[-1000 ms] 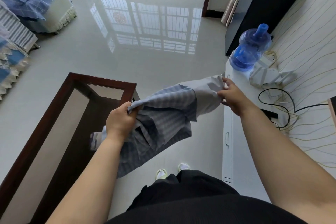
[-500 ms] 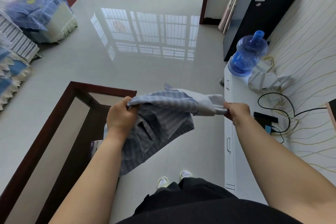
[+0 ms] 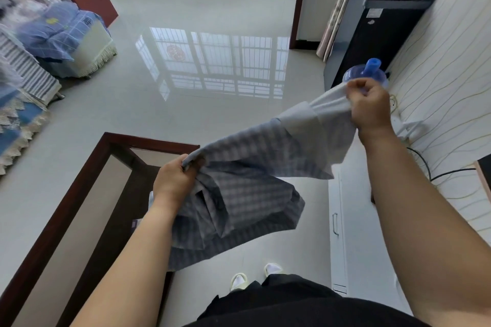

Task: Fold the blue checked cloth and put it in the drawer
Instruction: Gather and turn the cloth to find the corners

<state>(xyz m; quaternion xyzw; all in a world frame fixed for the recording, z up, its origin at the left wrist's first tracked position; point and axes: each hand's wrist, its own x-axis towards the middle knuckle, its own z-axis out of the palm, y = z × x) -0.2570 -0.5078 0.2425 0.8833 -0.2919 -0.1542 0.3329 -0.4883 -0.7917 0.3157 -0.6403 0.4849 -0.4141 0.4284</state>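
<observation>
Cloth (image 3: 255, 194) hangs in the air between my two hands, over the floor (image 3: 212, 21) at about twelve o'clock from my feet. My left hand (image 3: 174, 180) has its fingers curled tight round a bunched edge, low at ten o'clock; my right hand (image 3: 370, 107) pinches the pale end, raised toward two o'clock.

As I see it, the slack middle is the risk. It sags in loose, uneven layers, so any fold made now could come out crooked, and a weak pinch on the right could let that end drop to the floor.

The white cabinet (image 3: 336, 220) at three o'clock shows a handle, but I cannot tell which front is the drawer meant. The lower corners of the cloth are buried in its own folds.
</observation>
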